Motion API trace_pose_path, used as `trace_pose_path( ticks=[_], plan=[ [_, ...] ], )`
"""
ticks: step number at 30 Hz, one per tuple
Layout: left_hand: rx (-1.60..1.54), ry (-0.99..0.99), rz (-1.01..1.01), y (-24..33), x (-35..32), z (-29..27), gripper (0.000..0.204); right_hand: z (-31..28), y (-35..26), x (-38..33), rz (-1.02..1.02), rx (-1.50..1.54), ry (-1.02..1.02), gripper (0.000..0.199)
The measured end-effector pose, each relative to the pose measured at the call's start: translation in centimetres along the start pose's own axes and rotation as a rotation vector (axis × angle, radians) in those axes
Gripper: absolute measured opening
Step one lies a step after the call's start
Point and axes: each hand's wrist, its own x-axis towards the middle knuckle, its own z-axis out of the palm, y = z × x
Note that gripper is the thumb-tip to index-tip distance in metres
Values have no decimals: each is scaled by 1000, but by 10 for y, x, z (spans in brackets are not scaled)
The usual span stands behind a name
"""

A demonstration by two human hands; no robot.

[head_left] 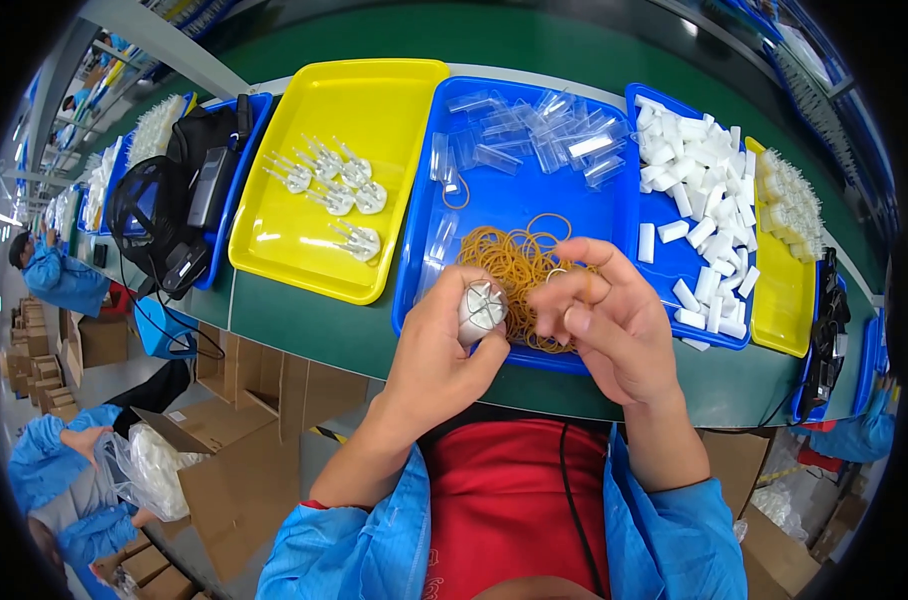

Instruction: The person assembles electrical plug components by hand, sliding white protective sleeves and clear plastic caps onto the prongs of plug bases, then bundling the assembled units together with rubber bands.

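My left hand (440, 335) is closed around a white cylindrical piece (482, 308), its round end facing up with thin dark lines across it. The rest of that piece is hidden by my fingers. To its right, my right hand (624, 335) hovers with thumb and fingers curled close together; whatever they pinch is too small to make out. Under and between both hands lies a heap of tan rubber bands (499, 255) in a blue tray (424, 215). Clear plastic pieces (544, 130) fill the far part of that same tray.
Left of it is a yellow tray (324, 90) with several white pronged pieces (356, 243). At the right, another blue tray (624, 225) holds many white blocks (699, 200). A black fan (152, 215) stands far left. Cardboard boxes (239, 480) and a co-worker's sleeve (39, 450) are lower left.
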Motion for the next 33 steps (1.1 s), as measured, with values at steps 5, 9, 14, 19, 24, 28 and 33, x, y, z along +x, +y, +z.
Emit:
trace_pose_path(
  ticks=[5,9,14,19,24,28,33],
  plan=[
    [45,-5,-1,0,-1,0,41,11,-16,-4,-16,-484,-63,56],
    [78,19,57,-6,-2,2,33,-3,-25,-5,-64,-746,-174,60],
    [77,-12,4,-8,-4,1,45,10,-44,-6,110,-869,-164,63],
    [262,-50,168,-2,-2,5,47,13,-20,-4,-207,-965,-18,77],
    [347,-82,270,2,-3,12,56,25,-9,8,-309,-1167,-83,100],
    [299,-156,282,-7,-4,7,57,15,1,14,-135,-1072,-179,97],
    [-302,-5,23,-9,-14,11,70,12,-9,-4,89,-872,-108,64]
  ],
)
